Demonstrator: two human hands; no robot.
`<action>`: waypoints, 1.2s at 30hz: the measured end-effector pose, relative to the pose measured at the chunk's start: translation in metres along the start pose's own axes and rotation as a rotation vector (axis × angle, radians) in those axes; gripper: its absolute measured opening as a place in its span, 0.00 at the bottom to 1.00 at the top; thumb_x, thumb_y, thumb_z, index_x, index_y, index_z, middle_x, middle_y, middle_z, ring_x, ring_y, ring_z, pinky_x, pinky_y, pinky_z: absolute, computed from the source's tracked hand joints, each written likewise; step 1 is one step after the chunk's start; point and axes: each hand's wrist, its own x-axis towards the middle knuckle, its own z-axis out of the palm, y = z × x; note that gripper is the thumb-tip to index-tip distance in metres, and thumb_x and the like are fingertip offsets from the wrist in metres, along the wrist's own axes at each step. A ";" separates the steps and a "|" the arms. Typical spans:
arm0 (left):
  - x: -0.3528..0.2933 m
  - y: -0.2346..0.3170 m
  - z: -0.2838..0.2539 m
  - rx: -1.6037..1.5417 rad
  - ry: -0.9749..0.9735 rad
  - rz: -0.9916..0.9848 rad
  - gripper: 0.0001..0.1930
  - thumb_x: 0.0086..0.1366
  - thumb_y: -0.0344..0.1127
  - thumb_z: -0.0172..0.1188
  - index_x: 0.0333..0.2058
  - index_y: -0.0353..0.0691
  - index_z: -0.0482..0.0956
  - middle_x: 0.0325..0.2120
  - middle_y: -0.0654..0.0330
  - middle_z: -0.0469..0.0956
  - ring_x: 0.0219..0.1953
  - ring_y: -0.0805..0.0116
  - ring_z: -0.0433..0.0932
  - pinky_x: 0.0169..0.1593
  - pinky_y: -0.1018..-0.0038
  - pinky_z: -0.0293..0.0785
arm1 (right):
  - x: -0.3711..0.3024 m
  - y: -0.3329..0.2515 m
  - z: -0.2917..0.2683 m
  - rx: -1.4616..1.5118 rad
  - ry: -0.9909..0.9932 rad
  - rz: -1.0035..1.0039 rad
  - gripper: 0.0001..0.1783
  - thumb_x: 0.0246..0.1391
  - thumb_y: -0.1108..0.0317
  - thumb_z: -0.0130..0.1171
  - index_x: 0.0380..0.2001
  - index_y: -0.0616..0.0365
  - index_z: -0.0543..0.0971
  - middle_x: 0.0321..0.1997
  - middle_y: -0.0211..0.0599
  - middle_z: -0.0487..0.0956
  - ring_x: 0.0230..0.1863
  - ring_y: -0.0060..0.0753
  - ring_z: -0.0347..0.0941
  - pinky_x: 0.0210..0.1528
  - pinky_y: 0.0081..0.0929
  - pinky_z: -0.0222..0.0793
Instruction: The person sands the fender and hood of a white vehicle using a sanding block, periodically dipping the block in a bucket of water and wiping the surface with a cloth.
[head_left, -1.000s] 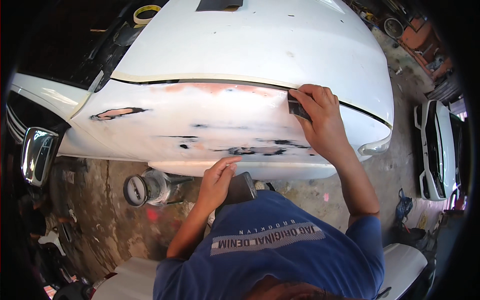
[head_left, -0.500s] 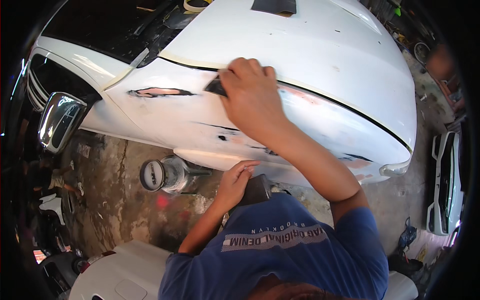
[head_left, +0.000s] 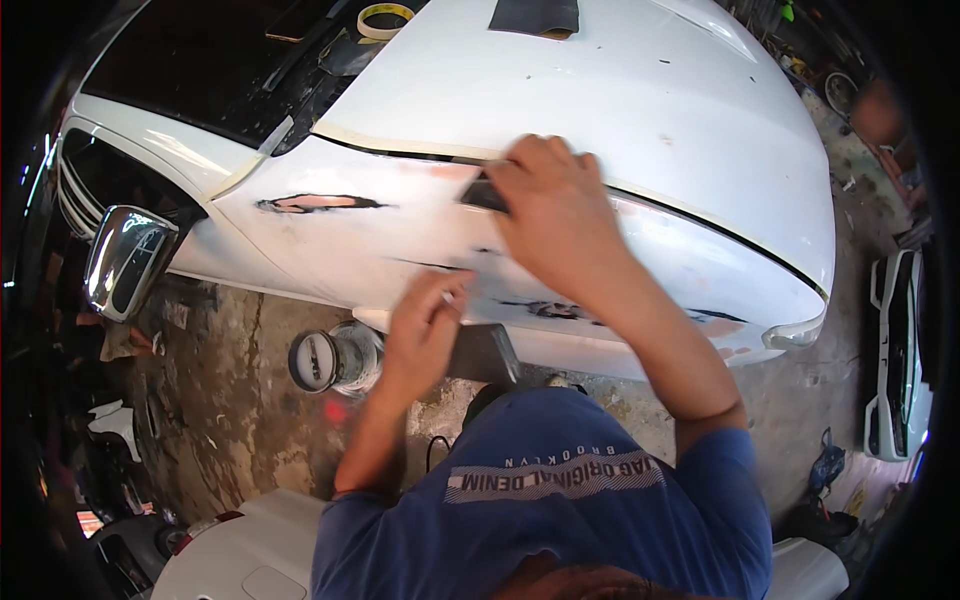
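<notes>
Right hand (head_left: 560,212) is clamped on a small, flat, dark rectangular pad (head_left: 483,195) near the upper edge of a white, curved car fender (head_left: 335,245) bearing a pinkish, black-ringed patch (head_left: 318,203). Half-curled left hand (head_left: 418,335), apart, adjoins a dark-grey rectangular block (head_left: 485,355); its grip cannot be told.

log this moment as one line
right hand: dark piece held at white fender | left hand: beside dark block | hood: dark sheet on top
</notes>
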 end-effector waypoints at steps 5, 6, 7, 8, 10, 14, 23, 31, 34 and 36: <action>0.059 0.053 -0.056 0.327 0.050 0.176 0.23 0.63 0.22 0.53 0.57 0.37 0.78 0.49 0.55 0.73 0.38 0.69 0.73 0.40 0.75 0.71 | -0.052 0.050 -0.064 -0.082 -0.059 0.025 0.16 0.47 0.69 0.64 0.42 0.56 0.82 0.43 0.34 0.75 0.50 0.40 0.71 0.49 0.43 0.64; 0.068 0.060 -0.065 0.362 0.032 0.143 0.22 0.63 0.25 0.54 0.57 0.37 0.78 0.50 0.55 0.73 0.37 0.67 0.74 0.40 0.73 0.71 | -0.060 0.057 -0.073 -0.092 -0.086 0.064 0.16 0.47 0.71 0.63 0.42 0.58 0.82 0.44 0.36 0.75 0.50 0.41 0.72 0.50 0.43 0.65; 0.075 0.065 -0.072 0.396 0.014 0.108 0.21 0.64 0.27 0.55 0.57 0.38 0.78 0.52 0.55 0.73 0.36 0.65 0.75 0.41 0.72 0.72 | -0.068 0.062 -0.082 -0.103 -0.113 0.102 0.16 0.47 0.73 0.63 0.43 0.59 0.82 0.45 0.37 0.76 0.50 0.43 0.72 0.51 0.43 0.65; 0.083 0.066 -0.076 0.409 0.021 0.114 0.21 0.64 0.27 0.55 0.57 0.38 0.78 0.52 0.55 0.73 0.36 0.65 0.75 0.41 0.72 0.72 | -0.076 0.065 -0.093 -0.096 -0.100 0.096 0.16 0.47 0.73 0.63 0.43 0.59 0.82 0.45 0.37 0.76 0.50 0.43 0.72 0.51 0.43 0.65; 0.091 0.068 -0.087 0.600 -0.083 0.031 0.20 0.65 0.31 0.56 0.56 0.39 0.78 0.55 0.57 0.73 0.38 0.60 0.78 0.45 0.69 0.74 | -0.091 0.068 -0.106 0.066 -0.028 0.146 0.17 0.50 0.76 0.61 0.46 0.63 0.81 0.49 0.42 0.76 0.51 0.46 0.73 0.54 0.39 0.68; 0.101 0.064 -0.085 0.628 -0.073 0.017 0.19 0.64 0.31 0.56 0.54 0.41 0.79 0.54 0.56 0.72 0.38 0.66 0.73 0.47 0.73 0.71 | -0.141 0.078 -0.122 0.491 -0.064 0.388 0.16 0.56 0.74 0.59 0.47 0.66 0.80 0.50 0.45 0.76 0.51 0.46 0.74 0.56 0.34 0.69; 0.105 0.081 -0.023 0.709 -0.117 0.085 0.18 0.64 0.33 0.56 0.52 0.36 0.77 0.52 0.53 0.73 0.46 0.51 0.79 0.51 0.64 0.73 | -0.223 0.100 -0.116 0.940 -0.058 0.606 0.19 0.64 0.62 0.56 0.47 0.69 0.81 0.49 0.44 0.78 0.51 0.37 0.73 0.56 0.29 0.68; 0.104 0.102 0.027 0.786 -0.147 0.082 0.19 0.64 0.35 0.55 0.52 0.36 0.76 0.54 0.51 0.72 0.46 0.42 0.79 0.52 0.56 0.74 | -0.240 0.110 -0.120 1.042 -0.027 0.549 0.19 0.65 0.63 0.56 0.49 0.67 0.82 0.49 0.44 0.79 0.49 0.34 0.74 0.52 0.28 0.68; 0.099 0.105 0.046 0.786 -0.152 0.136 0.19 0.64 0.35 0.55 0.53 0.36 0.76 0.55 0.50 0.72 0.46 0.42 0.80 0.52 0.55 0.75 | -0.242 0.111 -0.119 1.060 -0.016 0.536 0.19 0.65 0.63 0.56 0.49 0.67 0.82 0.49 0.44 0.79 0.49 0.33 0.73 0.51 0.28 0.68; 0.098 0.106 0.065 0.787 -0.179 0.197 0.20 0.64 0.35 0.55 0.54 0.35 0.76 0.55 0.48 0.71 0.46 0.43 0.80 0.51 0.54 0.76 | -0.243 0.112 -0.120 1.042 -0.019 0.537 0.19 0.65 0.63 0.56 0.49 0.67 0.82 0.50 0.44 0.79 0.49 0.33 0.73 0.51 0.28 0.68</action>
